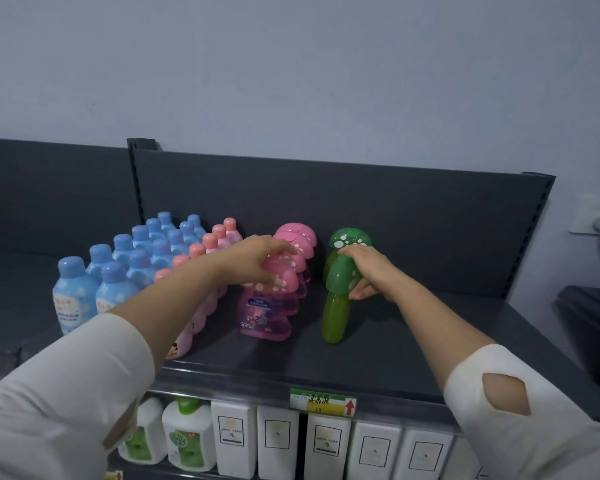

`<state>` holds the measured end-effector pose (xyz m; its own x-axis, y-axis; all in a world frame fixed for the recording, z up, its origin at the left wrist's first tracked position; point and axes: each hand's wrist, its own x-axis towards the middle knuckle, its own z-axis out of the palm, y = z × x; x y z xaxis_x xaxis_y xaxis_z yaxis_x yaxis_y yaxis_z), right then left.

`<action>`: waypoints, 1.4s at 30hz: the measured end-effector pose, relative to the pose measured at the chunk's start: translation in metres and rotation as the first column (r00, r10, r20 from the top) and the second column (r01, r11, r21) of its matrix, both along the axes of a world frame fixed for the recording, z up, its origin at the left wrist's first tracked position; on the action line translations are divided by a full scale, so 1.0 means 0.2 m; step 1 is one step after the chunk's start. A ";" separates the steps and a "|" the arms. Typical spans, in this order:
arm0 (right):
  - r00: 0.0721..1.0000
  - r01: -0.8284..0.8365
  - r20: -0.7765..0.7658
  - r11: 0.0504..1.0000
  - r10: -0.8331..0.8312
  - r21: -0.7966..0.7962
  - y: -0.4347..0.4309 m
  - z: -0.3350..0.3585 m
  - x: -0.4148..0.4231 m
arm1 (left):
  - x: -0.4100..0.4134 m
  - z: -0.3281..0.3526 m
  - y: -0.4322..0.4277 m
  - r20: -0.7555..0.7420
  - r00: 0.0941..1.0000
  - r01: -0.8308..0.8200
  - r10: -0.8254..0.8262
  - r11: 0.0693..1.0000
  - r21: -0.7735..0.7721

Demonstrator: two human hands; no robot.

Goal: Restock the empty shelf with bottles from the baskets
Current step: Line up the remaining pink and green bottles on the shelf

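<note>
Green bottle (pixel 333 317) being gripped by right hand (pixel 371 271), pink bottle (pixel 267 313) being held by left hand (pixel 257 258), on shelf (pixel 378 341).

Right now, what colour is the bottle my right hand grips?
The bottle is green; head view shows it.

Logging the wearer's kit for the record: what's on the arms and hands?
The left hand and right hand are bare, with no gloves or visible rings. The left sleeve and right sleeve are loose, cream-white fabric; the right sleeve has an oval cut-out.
</note>
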<state>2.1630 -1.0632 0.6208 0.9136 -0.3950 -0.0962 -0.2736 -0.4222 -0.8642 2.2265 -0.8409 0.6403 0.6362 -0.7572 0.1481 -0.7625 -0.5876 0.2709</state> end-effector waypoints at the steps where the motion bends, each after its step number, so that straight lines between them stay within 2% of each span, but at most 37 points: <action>1: 0.999 -0.029 -0.014 0.999 0.029 0.041 -0.02 0.01 -0.01 | 0.00 0.02 -0.03 0.040 0.999 0.002 -0.002 1.000 -0.013; 3: 0.991 -0.128 -0.038 0.990 0.130 0.056 -0.07 0.01 -0.03 | -0.01 0.04 -0.08 0.071 0.997 0.015 -0.013 1.000 -0.026; 6: 0.961 -0.275 -0.073 0.956 0.268 -0.101 -0.13 0.00 -0.06 | 0.00 0.03 -0.15 0.044 0.999 0.023 -0.022 1.000 -0.007; 9: 0.938 -0.347 -0.081 0.903 0.338 -0.254 -0.19 -0.03 -0.04 | 0.02 0.00 -0.17 0.022 1.000 0.001 0.000 1.000 -0.031; 12: 0.945 -0.323 -0.041 0.911 0.324 -0.257 -0.21 -0.07 -0.03 | 0.05 -0.02 -0.20 0.046 0.999 -0.006 0.009 0.998 -0.065; 18: 0.967 -0.149 0.145 0.926 0.210 -0.348 -0.25 -0.12 0.01 | 0.07 0.01 -0.30 0.047 0.999 -0.005 0.008 0.999 -0.050; 23: 0.976 -0.005 0.199 0.933 0.083 -0.361 -0.34 -0.15 0.11 | 0.10 0.00 -0.33 0.061 0.997 -0.042 0.043 0.999 -0.012; 26: 0.973 -0.001 0.215 0.937 0.081 -0.349 -0.35 -0.16 0.17 | 0.10 0.01 -0.35 0.150 0.988 -0.048 0.036 0.996 0.075; 30: 0.971 0.011 0.219 0.903 0.093 -0.431 -0.36 -0.18 0.25 | 0.09 0.03 -0.41 0.272 0.962 -0.059 0.014 0.986 0.156; 38: 0.978 0.028 0.199 0.905 0.063 -0.425 -0.44 -0.19 0.29 | 0.20 0.03 -0.64 0.193 0.974 -0.162 0.121 0.963 0.216; 42: 0.969 -0.006 0.234 0.961 0.074 -0.276 -0.47 -0.20 0.29 | 0.27 0.02 -0.79 0.073 0.983 -0.181 0.169 0.963 0.200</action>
<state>2.2206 -1.1570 0.5804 0.9119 -0.3379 0.2330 -0.0506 -0.6559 -0.7532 2.2795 -0.9981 0.6448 0.7568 -0.6524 0.0395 -0.6529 -0.7519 0.0912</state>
